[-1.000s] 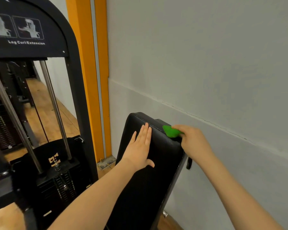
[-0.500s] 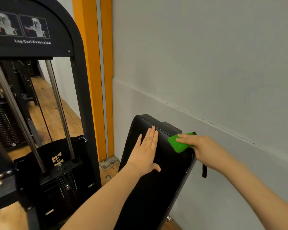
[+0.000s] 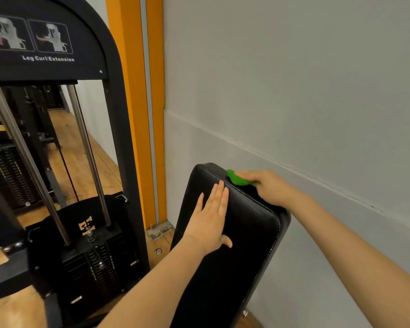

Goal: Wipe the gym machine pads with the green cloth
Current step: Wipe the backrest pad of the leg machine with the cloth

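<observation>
A black upholstered back pad (image 3: pixel 242 252) stands nearly upright beside the wall, its top edge tilted away from me. My left hand (image 3: pixel 211 221) lies flat on the pad's front face, fingers together and pointing up. My right hand (image 3: pixel 268 185) reaches over the pad's top edge and presses a small green cloth (image 3: pixel 237 179) against the top and back side. Only a bunched corner of the cloth shows past my fingers.
The leg curl/extension machine's black frame (image 3: pixel 118 129) with chrome guide rods (image 3: pixel 88 152) and weight stack (image 3: pixel 97 263) stands at the left. An orange post (image 3: pixel 137 110) rises behind the pad. A grey wall (image 3: pixel 294 91) runs close along the right. Wooden floor lies beyond.
My right hand slid the cloth along the pad's top edge, first outward to the right corner, then back toward the top left. My left hand has stayed flat on the pad.
</observation>
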`<action>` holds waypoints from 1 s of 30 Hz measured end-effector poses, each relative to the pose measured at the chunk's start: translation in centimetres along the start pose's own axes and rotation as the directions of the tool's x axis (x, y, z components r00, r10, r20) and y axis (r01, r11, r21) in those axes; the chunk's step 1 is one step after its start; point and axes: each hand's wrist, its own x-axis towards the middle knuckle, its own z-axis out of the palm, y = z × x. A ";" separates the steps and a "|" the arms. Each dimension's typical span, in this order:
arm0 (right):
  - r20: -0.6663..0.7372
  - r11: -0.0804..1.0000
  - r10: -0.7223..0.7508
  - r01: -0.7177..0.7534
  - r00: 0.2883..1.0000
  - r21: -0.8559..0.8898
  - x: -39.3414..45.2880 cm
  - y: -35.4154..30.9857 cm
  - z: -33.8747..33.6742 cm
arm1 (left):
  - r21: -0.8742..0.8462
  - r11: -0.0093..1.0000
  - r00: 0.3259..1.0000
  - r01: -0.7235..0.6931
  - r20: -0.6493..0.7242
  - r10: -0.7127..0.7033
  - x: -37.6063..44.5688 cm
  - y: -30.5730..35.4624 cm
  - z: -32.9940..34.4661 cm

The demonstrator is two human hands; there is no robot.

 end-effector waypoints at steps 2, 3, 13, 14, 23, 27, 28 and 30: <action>-0.014 1.000 -0.019 0.019 1.000 -0.010 -2.7 1.0 -0.6 | 0.005 1.000 1.000 -0.002 0.005 0.002 0.1 -0.1 0.0; -0.022 1.000 -0.023 0.023 0.999 -0.009 -4.0 1.3 -0.8 | 0.007 1.000 1.000 -0.002 0.011 0.002 0.1 -0.2 0.0; -0.078 0.994 -0.049 0.041 0.996 -0.105 -7.2 -0.6 -0.7 | 0.024 1.000 1.000 0.012 0.027 -0.013 0.0 0.1 -0.3; -0.117 0.996 -0.036 0.027 0.992 -0.081 -6.8 -0.6 -0.3 | 0.020 1.000 1.000 0.013 0.026 -0.014 0.0 0.1 -0.3; -0.603 0.998 -0.050 0.069 0.796 0.009 -14.0 0.3 5.2 | 0.031 0.999 0.999 0.008 0.035 -0.009 -0.1 0.3 -0.5; -0.674 0.995 -0.093 0.085 0.733 -0.045 -12.4 -0.9 3.2 | 0.028 1.000 0.999 0.013 0.038 -0.015 -0.2 0.4 -0.6; -0.680 0.995 -0.098 0.085 0.727 -0.053 -11.3 -1.2 2.4 | 0.031 0.999 0.999 0.014 0.040 -0.016 -0.2 0.5 -0.7; -0.638 0.994 -0.105 0.081 0.762 -0.068 -9.0 -1.5 1.9 | 0.033 0.999 0.999 0.017 0.043 -0.019 -0.3 0.5 -0.8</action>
